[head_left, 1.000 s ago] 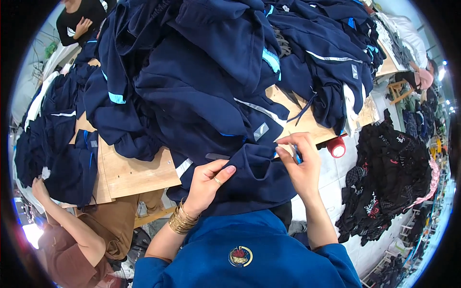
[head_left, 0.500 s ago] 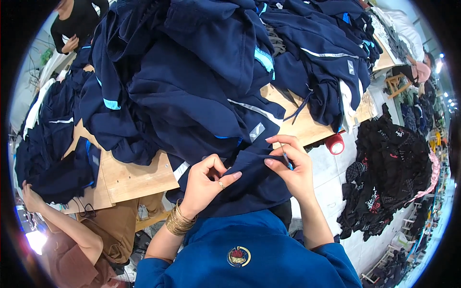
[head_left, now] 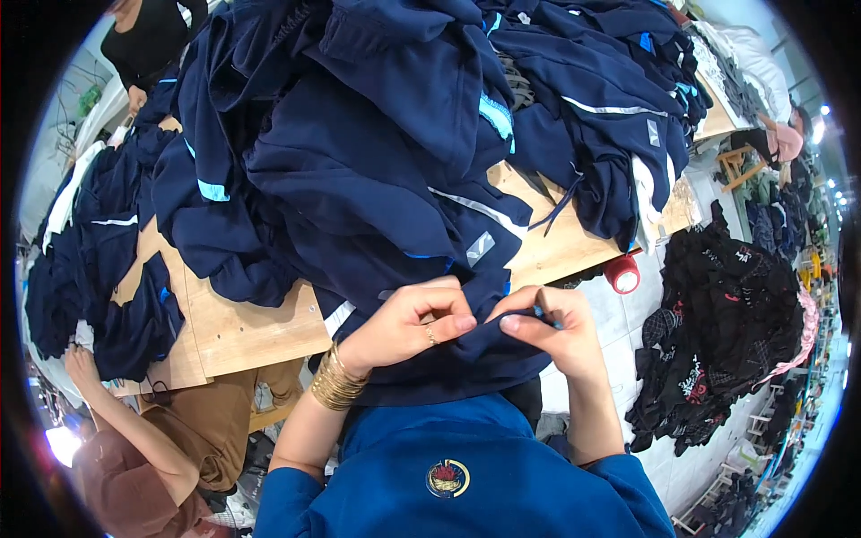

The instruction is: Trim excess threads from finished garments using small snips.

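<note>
A navy garment (head_left: 439,359) hangs over the table's front edge and across my lap. My left hand (head_left: 408,323), with gold bangles at the wrist and a ring, pinches its cloth between thumb and fingers. Just to the right, my right hand (head_left: 552,332) is closed, thumb and forefinger gripping a fold of the same cloth. Something small and blue shows inside the right hand's curled fingers; its kind is hidden. The two sets of fingertips are close together but apart.
Navy garments (head_left: 359,152) with light-blue and white trim lie heaped on the wooden table (head_left: 260,332). Beside it are a red roll (head_left: 621,274) and a black clothing pile (head_left: 717,332) on the floor. A co-worker's hand (head_left: 81,366) touches navy cloth at left; others stand farther off.
My left hand has moved right and slightly up, my right hand slightly down, both still on the cloth. The co-worker at left has shifted the navy piece there.
</note>
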`<state>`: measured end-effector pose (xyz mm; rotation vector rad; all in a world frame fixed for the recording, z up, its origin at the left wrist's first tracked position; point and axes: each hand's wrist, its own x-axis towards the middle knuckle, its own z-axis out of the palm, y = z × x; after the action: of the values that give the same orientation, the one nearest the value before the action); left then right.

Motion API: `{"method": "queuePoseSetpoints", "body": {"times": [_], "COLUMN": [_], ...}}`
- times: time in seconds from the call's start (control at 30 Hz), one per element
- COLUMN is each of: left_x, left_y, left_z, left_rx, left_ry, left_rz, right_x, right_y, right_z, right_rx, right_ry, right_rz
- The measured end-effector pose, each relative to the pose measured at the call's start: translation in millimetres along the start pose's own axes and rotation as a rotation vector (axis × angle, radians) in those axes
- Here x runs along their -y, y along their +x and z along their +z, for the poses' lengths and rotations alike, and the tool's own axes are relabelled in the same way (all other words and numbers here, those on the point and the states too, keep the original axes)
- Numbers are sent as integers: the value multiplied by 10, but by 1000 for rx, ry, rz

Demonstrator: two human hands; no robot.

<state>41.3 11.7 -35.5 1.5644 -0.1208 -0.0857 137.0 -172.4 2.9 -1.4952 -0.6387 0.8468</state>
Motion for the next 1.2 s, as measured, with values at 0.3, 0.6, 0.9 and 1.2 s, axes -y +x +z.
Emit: {"method": "queuePoseSetpoints", "body": {"times": [0.3, 0.6, 0.9, 1.2], "left_x": [-6, 5, 281, 172], "left_y": [-87, -226, -206, -177], "left_z": [-207, -172, 211, 84], "left_rx": [-110, -346, -65, -368], "left_ry": [-77, -12, -594, -794], "left_rz": [38, 17, -382, -191], "right_x": [58, -31, -28, -40], "right_y": [-30, 37, -51, -3], "right_z": [-152, -79, 356, 275], "right_rx": [-189, -228, 11, -8], "right_ry": [139, -82, -840, -799], "right_rz": [128, 61, -362, -314]}}
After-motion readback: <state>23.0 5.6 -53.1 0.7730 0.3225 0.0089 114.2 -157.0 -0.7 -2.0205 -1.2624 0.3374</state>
